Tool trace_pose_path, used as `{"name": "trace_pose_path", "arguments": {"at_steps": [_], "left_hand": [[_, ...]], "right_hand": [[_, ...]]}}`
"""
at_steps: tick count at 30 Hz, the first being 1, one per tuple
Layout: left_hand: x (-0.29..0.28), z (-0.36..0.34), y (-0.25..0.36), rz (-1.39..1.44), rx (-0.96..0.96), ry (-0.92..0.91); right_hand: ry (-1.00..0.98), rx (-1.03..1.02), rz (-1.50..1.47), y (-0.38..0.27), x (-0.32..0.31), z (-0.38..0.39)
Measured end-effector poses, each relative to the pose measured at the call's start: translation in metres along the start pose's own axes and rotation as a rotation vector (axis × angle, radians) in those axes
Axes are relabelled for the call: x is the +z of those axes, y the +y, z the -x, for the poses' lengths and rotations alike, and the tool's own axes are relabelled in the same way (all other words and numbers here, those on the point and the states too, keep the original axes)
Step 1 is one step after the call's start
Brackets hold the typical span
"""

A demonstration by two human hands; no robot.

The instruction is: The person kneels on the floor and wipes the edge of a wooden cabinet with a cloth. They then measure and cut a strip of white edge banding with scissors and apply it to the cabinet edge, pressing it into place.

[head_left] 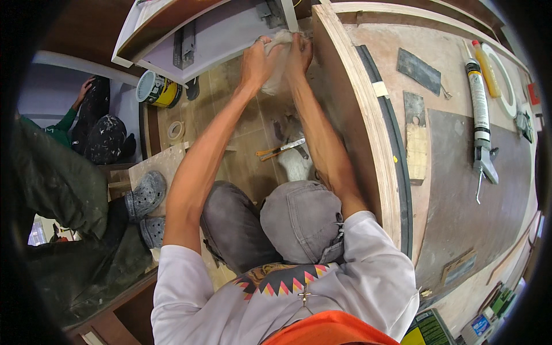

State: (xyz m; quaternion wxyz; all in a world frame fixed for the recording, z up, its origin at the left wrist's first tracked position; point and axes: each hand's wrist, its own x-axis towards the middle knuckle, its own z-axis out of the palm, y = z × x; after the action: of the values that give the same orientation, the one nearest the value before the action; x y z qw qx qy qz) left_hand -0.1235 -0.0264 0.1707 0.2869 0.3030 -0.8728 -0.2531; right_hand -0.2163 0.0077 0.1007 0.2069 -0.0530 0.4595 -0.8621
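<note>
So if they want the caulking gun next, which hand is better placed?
Probably the right hand: it's nearer the caulking gun, which lies off to the right beyond the plywood edge. The left hand would reach across. Both are at a blurry pale thing.

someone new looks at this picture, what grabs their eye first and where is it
Probably the two bare forearms stretching up the middle, with the left hand and right hand gripping a pale, blurred bundle near the top edge. Next might come the bright orange cloth at the bottom edge, just below a cross pendant. The caulking gun with its long white tube, lying at the right, stands out too.
</note>
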Motion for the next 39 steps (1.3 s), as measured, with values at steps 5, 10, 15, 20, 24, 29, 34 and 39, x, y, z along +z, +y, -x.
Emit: {"name": "trace_pose_path", "arguments": {"at_steps": [5,10,15,20,24,29,34,39], "left_hand": [[0.013,0.01,-0.001,-0.165,0.036,-0.08],[0.001,0.008,0.004,0.01,-0.005,0.025],[0.013,0.012,0.014,-0.148,-0.009,-0.097],[0.002,0.017,-0.006,0.003,-0.046,0.058],[0.012,0.005,0.005,-0.103,-0.007,-0.031],[0.007,0.017,-0.008,-0.086,-0.005,-0.015],[0.003,0.007,0.0,-0.051,-0.006,0.034],[0.003,0.017,-0.004,-0.209,-0.032,-0.097]], "right_hand": [[0.099,0.012,-0.276,0.029,-0.018,0.006],[0.05,-0.01,-0.116,0.019,-0.007,-0.003],[0.044,0.059,0.026,0.048,-0.031,-0.019],[0.089,0.051,-0.17,0.007,0.0,0.016],[0.135,-0.054,0.044,0.05,-0.02,-0.026],[0.098,-0.097,0.072,0.047,-0.017,-0.007],[0.07,-0.156,0.018,0.032,-0.009,-0.024],[0.062,0.036,-0.088,0.034,-0.019,0.006]]}}
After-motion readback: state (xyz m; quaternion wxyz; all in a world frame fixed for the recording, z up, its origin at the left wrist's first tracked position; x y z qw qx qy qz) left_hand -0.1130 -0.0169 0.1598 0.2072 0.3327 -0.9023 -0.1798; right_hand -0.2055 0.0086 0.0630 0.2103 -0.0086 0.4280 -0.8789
